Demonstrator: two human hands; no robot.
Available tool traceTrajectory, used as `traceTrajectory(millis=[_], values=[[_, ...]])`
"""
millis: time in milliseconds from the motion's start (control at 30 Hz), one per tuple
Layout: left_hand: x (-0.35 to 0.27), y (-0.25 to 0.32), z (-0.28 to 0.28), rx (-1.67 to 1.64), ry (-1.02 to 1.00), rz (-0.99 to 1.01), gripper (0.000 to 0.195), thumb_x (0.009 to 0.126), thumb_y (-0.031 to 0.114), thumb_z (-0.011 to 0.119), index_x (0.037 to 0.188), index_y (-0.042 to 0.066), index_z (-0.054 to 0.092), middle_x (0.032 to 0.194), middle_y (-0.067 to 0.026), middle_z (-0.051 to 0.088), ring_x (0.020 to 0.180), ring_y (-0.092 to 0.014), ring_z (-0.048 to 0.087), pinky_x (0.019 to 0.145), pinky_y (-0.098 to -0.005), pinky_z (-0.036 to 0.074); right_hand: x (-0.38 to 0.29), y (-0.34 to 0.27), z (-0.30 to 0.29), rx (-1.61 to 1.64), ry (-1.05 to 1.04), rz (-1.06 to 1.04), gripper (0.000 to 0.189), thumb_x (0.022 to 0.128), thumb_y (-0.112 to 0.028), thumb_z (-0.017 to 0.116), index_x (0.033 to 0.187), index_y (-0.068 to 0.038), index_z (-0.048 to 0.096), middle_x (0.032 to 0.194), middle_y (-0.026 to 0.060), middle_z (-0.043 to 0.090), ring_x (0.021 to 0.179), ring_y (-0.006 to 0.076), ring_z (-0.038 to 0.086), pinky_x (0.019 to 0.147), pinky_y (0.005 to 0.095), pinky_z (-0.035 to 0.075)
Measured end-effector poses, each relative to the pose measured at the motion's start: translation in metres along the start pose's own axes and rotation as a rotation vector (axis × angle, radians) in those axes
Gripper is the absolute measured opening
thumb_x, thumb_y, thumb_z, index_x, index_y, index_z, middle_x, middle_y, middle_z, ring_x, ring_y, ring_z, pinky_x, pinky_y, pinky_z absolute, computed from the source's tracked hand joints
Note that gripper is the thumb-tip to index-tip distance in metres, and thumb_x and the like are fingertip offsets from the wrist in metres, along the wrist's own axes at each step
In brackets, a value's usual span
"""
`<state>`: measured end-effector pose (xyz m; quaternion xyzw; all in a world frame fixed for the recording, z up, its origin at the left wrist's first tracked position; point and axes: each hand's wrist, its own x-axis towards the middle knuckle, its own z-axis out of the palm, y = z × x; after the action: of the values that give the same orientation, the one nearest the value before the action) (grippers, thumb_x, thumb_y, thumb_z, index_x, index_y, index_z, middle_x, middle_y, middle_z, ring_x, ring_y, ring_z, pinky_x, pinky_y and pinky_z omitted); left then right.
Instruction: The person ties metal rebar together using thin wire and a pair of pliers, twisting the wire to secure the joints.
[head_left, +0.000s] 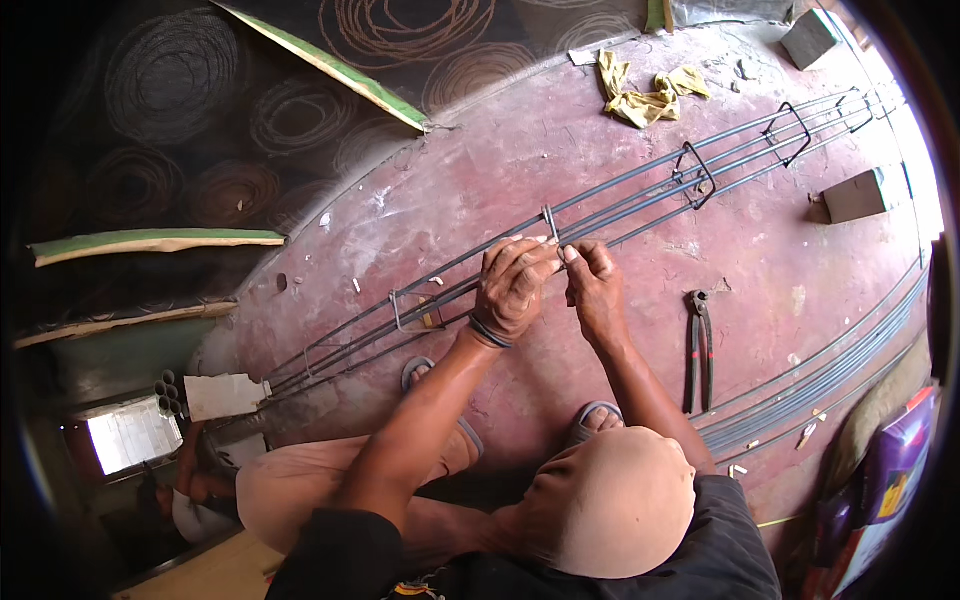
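Observation:
A long cage of steel reinforcing bars (637, 187) runs diagonally over the red floor, with square wire stirrups (699, 176) around it at intervals. My left hand (517, 281) lies over the bars, fingertips at a lighter stirrup (550, 223). Close beside it my right hand (596, 281) pinches at the lower corner of that same stirrup, thumb and forefinger together. What the fingertips hold is too small to tell, perhaps wire. End-cutting pincers (699, 352) with dark handles lie on the floor to the right of my right hand.
Concrete blocks (855, 196) stand right of the cage. A yellow cloth (643, 103) lies beyond it. A bundle of loose steel bars (847, 352) curves along the right. Green-edged strips (157, 241) lie at left. Another person's arm (189, 457) shows at lower left.

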<state>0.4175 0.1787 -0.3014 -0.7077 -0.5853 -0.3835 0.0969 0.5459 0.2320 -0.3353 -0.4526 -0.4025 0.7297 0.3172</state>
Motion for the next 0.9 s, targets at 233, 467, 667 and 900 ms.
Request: traceTrajectory(millis=[233,467,667,900], values=[[0.008,0.019,0.005,0.06,0.031,-0.303,0.048,0.069,0.005,0.077,0.114,0.002,0.061,0.109,-0.014,0.063,0.104,-0.032,0.059,0.09,-0.0405,0.045,-0.009,0.0,-0.028,-0.319,-0.008,-0.307,0.023,0.092,-0.018,0.06,0.108,-0.002,0.063,0.078,0.0002,0.058,0.057,0.0057,0.046,0.049,0.023,0.039],[0.006,0.033,0.019,0.002,0.194,-0.548,0.036,0.069,0.005,0.073,0.105,0.005,0.067,0.094,-0.0065,0.062,0.094,-0.026,0.055,0.086,-0.0408,0.04,-0.037,-0.045,-0.014,-0.752,-0.004,-0.497,0.029,0.091,-0.014,0.055,0.114,0.002,0.059,0.089,0.014,0.066,0.082,0.0215,0.063,0.074,0.0334,0.05],[-0.006,0.026,0.02,-0.102,0.317,-0.392,0.024,0.068,0.0,0.066,0.091,0.006,0.068,0.091,-0.005,0.062,0.09,-0.026,0.057,0.084,-0.041,0.04,-0.047,-0.035,-0.003,-1.099,-0.029,-0.531,0.024,0.094,-0.013,0.05,0.11,0.002,0.059,0.097,0.0222,0.066,0.091,0.0335,0.065,0.079,0.0385,0.05],[-0.006,0.013,0.004,-0.305,0.266,-0.433,0.023,0.074,-0.003,0.063,0.095,0.005,0.065,0.095,-0.0096,0.064,0.086,-0.031,0.063,0.075,-0.0411,0.05,-0.046,-0.03,0.002,-1.133,0.049,-0.506,0.024,0.098,-0.016,0.045,0.108,-0.001,0.06,0.072,0.0149,0.064,0.065,0.0292,0.063,0.062,0.0391,0.048]])
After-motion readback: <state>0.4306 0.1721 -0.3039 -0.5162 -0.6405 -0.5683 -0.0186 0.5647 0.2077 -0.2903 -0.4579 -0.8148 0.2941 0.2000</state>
